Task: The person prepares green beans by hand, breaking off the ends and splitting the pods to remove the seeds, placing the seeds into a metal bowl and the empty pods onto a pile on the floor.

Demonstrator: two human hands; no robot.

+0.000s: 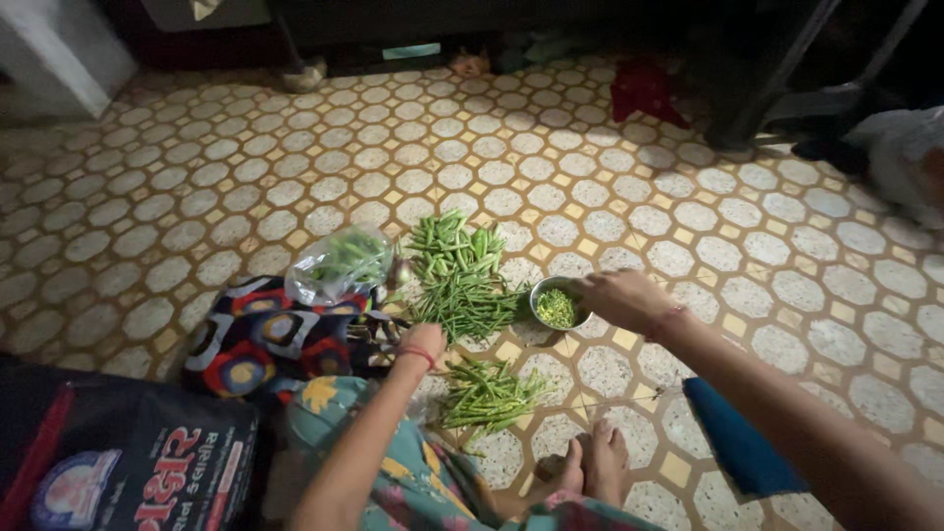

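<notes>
I sit on a tiled floor. My right hand [621, 299] rests on the rim of a small steel bowl [547, 291] that holds chopped green pieces; its fingers are bent over the bowl's right edge. My left hand [423, 344] is lowered near the floor beside a pile of green beans [462, 285], with a red thread on the wrist; whether it holds anything is hidden. A second, smaller heap of green beans [489, 395] lies just in front of my bare feet [593, 465].
A clear plastic bag [339, 264] with green vegetables lies on a patterned cloth [258, 339]. A dark printed bag [128, 457] is at the lower left, a blue cloth [733, 433] at the right. Dark furniture legs [762, 93] stand at the far right.
</notes>
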